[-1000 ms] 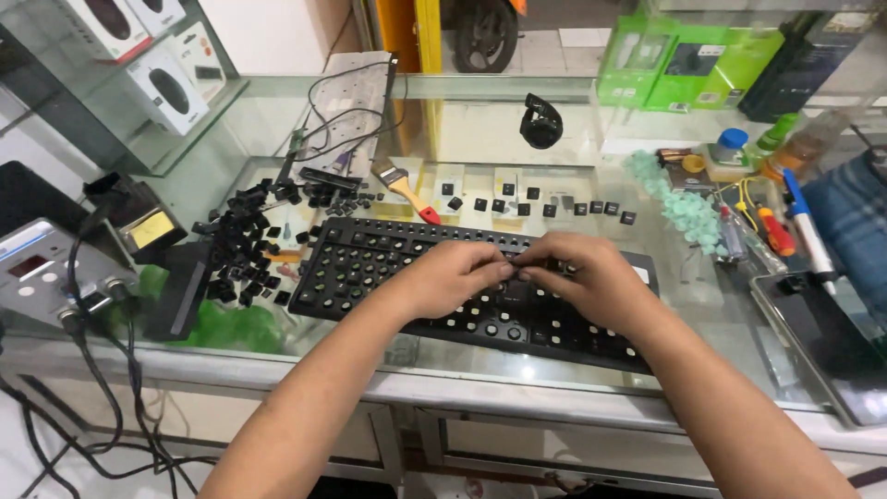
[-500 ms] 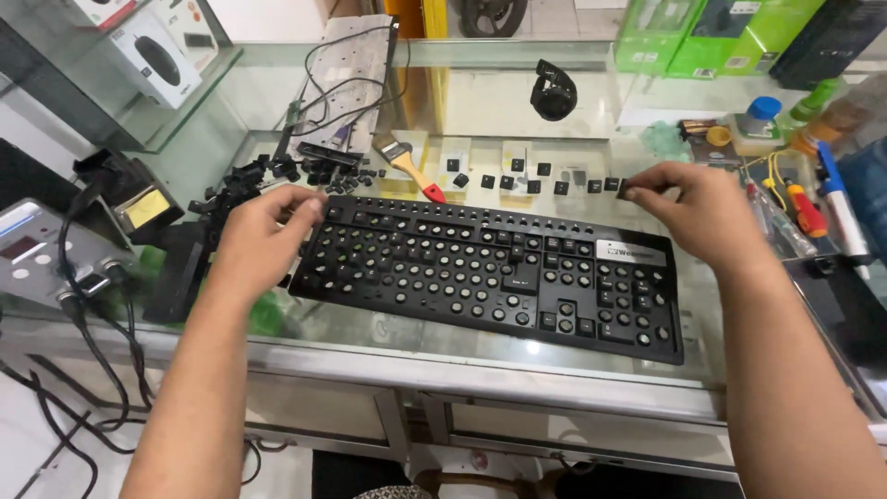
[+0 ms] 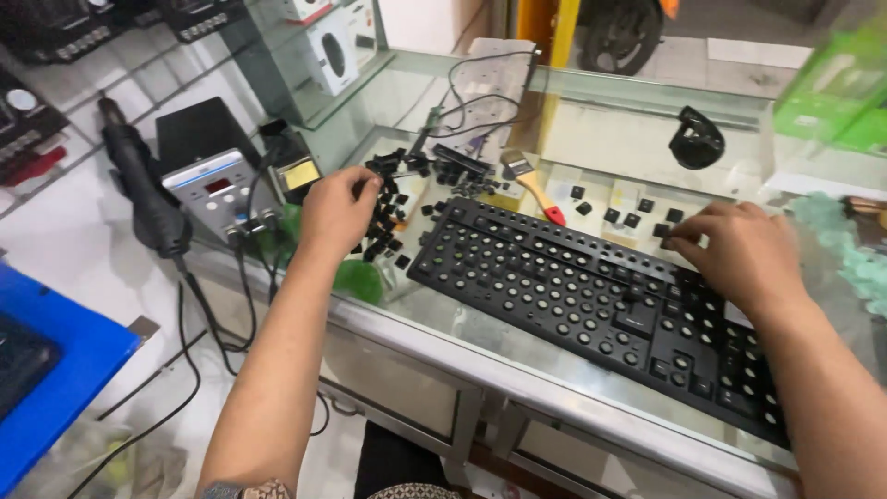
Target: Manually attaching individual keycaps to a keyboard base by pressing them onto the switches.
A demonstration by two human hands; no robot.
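Keyboard (image 3: 591, 296) on glass counter (image 3: 443, 323), most caps off. Left hand (image 3: 337, 211) curled in keycap pile (image 3: 393, 199) at keyboard's left end, hold unclear. Right hand (image 3: 735, 254) fingertips at far edge, pinch hidden.

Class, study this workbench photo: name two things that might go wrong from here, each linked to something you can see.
1. The left hand reaches into the heap of loose black keycaps near the edge of the glass counter; a nudge might send some to the floor.
2. The black keyboard with most keys removed lies close to the counter's front edge; pressure from the right hand might shift it off.
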